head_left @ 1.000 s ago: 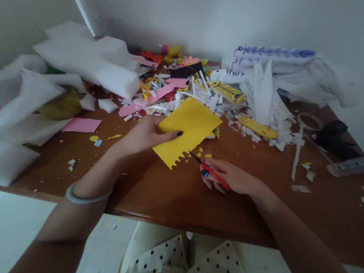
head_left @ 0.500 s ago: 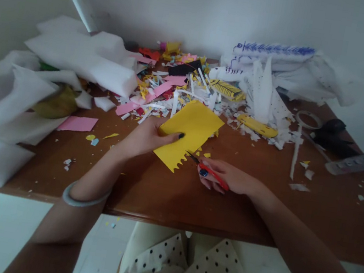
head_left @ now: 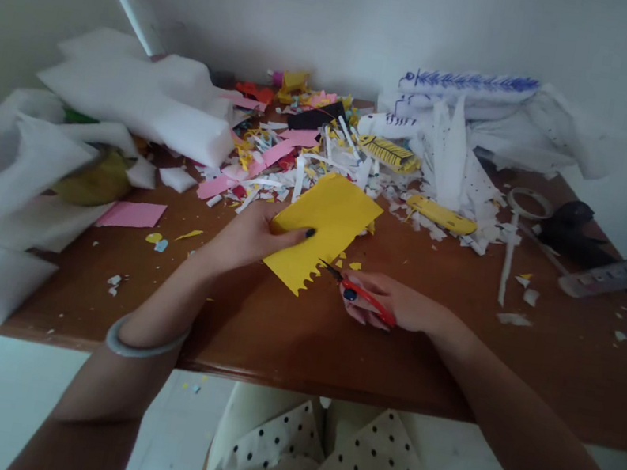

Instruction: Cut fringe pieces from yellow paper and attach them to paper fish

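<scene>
Little has changed over the last second: the left hand still pinches the yellow zigzag-edged paper sheet at frame centre above the brown wooden table, while the right hand, fingers closed around small red-handled scissors, keeps snipping its lower edge.

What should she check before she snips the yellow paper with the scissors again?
1. Left hand grips the yellow paper: ok, thumb on top.
2. Right hand holds the red scissors: ok.
3. Blade tips sit at the zigzag edge: ok, they point at the paper's lower right edge.
4. Left fingers away from the blades: ok, they hold the far side of the sheet.
5. How wide the blades are open: cannot tell, too small to see.
6. Wooden table under the cutting spot free of scraps: ok, only tiny yellow bits lie nearby.
</scene>
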Demonstrator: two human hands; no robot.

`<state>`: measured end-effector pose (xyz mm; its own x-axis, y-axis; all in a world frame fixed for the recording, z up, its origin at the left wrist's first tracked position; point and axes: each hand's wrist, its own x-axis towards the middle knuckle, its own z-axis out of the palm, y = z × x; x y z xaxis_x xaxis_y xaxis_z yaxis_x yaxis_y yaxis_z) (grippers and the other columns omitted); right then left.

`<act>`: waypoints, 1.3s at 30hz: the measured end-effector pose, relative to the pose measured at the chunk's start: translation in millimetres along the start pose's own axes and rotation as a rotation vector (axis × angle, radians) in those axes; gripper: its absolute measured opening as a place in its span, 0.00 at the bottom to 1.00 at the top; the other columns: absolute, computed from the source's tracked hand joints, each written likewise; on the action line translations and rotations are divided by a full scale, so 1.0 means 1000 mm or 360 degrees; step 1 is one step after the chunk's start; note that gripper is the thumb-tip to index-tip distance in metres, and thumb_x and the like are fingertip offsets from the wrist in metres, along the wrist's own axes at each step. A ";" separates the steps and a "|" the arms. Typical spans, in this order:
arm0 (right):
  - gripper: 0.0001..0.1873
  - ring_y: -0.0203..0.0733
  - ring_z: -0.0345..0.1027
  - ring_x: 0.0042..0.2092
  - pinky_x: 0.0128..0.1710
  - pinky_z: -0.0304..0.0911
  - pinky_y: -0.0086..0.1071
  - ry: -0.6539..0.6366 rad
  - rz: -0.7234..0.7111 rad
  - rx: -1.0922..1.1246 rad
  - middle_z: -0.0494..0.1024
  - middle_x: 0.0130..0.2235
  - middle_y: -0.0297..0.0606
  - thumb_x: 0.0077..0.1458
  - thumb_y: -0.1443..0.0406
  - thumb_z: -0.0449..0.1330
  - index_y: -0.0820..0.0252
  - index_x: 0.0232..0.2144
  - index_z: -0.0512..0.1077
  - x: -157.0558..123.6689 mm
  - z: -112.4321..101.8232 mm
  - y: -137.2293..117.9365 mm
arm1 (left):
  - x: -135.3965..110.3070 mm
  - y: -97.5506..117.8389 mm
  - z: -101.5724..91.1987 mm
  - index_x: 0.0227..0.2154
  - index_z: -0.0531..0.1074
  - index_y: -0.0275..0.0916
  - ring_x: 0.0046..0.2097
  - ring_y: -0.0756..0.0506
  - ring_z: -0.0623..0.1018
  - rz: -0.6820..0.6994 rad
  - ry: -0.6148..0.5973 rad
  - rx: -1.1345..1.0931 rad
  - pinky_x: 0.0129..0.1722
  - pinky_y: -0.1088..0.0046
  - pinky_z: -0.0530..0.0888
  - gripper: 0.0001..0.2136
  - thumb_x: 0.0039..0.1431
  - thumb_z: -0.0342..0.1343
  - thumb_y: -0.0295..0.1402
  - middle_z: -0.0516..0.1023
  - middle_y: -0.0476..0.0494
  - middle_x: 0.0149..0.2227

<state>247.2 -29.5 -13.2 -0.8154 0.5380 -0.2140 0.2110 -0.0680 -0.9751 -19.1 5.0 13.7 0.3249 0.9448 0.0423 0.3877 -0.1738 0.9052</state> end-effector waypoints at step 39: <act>0.21 0.23 0.55 0.17 0.15 0.52 0.21 0.0140 -0.0077 0.0308 0.67 0.26 0.26 0.62 0.48 0.55 0.59 0.34 0.61 0.006 0.010 0.003 | -0.010 0.020 0.020 0.38 0.74 0.35 0.28 0.45 0.80 -0.0143 0.0186 -0.0318 0.24 0.77 0.77 0.22 0.52 0.64 0.51 0.82 0.42 0.31</act>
<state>237.4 -35.0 -17.7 -0.7699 0.6152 -0.1693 0.0584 -0.1963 -0.9788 2.5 -13.2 23.0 0.1902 0.9817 -0.0038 0.2287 -0.0405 0.9727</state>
